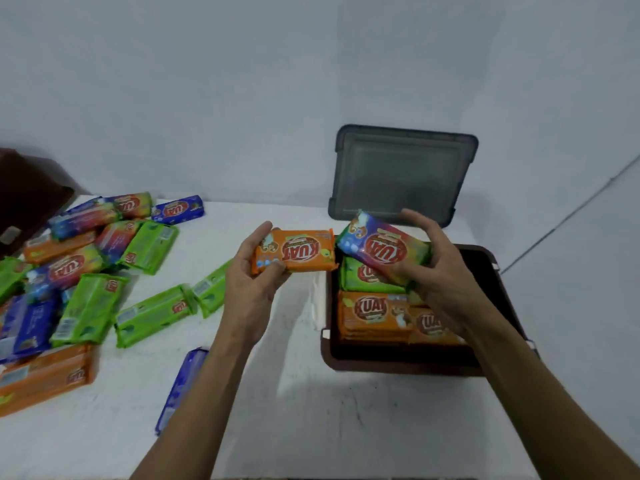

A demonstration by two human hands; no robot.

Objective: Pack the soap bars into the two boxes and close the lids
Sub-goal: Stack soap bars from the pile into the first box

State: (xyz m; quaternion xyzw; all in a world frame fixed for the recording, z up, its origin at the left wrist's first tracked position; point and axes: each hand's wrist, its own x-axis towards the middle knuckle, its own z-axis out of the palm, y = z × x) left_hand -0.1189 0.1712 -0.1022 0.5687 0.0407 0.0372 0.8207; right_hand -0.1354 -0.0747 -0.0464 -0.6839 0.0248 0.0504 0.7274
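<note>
My left hand grips an orange soap bar by its left end, just left of the brown box. My right hand holds a multicoloured soap bar tilted over the box's far side. Inside the box lie a green bar and orange bars. The box's grey lid leans upright against the wall behind it. A heap of loose soap bars in green, orange, blue and mixed colours covers the table's left side.
A dark brown box stands at the far left edge, partly cut off. A blue bar lies near my left forearm. The white table meets a pale wall close behind.
</note>
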